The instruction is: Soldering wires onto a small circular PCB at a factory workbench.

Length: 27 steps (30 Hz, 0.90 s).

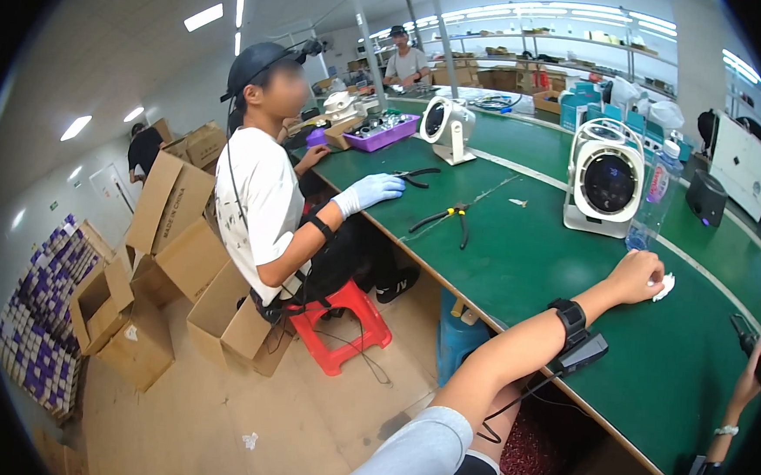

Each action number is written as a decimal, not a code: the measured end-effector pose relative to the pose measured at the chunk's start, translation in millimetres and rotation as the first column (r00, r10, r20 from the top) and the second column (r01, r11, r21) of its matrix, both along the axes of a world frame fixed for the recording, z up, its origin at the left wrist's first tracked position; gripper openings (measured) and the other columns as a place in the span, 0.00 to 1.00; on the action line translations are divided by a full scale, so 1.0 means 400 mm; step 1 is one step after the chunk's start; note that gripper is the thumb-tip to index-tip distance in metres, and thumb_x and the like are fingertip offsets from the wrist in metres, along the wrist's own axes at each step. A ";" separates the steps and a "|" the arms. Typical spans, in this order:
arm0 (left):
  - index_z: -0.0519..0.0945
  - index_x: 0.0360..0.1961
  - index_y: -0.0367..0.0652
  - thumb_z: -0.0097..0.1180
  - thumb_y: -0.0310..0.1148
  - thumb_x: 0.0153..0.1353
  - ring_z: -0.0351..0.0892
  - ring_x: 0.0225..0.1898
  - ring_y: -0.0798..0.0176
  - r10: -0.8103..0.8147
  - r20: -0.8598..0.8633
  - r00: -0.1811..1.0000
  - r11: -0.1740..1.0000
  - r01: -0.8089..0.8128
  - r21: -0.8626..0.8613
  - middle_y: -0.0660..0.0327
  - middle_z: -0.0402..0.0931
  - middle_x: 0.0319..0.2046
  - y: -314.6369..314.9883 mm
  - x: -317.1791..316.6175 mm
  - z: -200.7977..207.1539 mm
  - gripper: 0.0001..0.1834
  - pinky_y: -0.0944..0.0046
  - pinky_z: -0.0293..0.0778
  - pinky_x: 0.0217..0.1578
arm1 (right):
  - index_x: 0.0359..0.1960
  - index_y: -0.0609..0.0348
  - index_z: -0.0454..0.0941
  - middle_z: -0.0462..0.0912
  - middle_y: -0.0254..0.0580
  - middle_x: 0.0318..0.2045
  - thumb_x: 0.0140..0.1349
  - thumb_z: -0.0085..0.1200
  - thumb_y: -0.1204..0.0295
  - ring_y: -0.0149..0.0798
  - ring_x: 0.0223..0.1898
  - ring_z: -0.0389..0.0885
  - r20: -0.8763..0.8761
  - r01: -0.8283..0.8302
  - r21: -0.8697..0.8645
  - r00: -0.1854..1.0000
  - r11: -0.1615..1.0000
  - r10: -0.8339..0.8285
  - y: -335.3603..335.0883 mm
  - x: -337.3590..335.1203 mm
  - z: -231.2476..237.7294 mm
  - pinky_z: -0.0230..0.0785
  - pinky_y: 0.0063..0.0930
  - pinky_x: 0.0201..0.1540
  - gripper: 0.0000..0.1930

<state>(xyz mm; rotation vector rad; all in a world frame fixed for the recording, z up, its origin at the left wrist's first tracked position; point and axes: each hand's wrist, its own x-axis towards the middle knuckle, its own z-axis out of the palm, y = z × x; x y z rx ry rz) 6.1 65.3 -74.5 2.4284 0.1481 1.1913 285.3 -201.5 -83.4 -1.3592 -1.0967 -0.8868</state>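
My left hand (632, 277) rests on the green tabletop, its fingers curled closed on a crumpled white tissue (664, 288). A clear plastic bottle (653, 202) stands just beyond it. Beside the bottle is a white desk fan (609, 183) with a dark round front and a loop handle. At the right edge, my right hand (757, 369) is closed round a slim black hand tool (745, 336); its exact kind is hard to make out. Black straps circle both wrists, with a small dark box (584, 353) by the left one.
A co-worker's gloved hand (370, 194) lies near black-handled pliers (417, 176). Yellow-and-black pliers (453, 218) lie mid-table. Farther back are a second white fan (448, 128), a purple tray (387, 135) of parts, and a black speaker-like box (706, 198). Cardboard boxes and a red stool (343, 327) stand left.
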 end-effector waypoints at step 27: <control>0.74 0.36 0.38 0.52 0.25 0.49 0.74 0.33 0.43 0.070 0.105 0.992 0.997 -0.068 -0.028 0.52 0.73 0.32 -0.027 -0.024 0.051 0.11 0.54 0.70 0.33 | 0.22 0.58 0.58 0.56 0.29 0.21 0.64 0.47 0.78 0.24 0.25 0.53 -0.124 -0.115 0.075 0.984 0.990 0.124 0.005 -0.118 0.051 0.51 0.17 0.30 0.14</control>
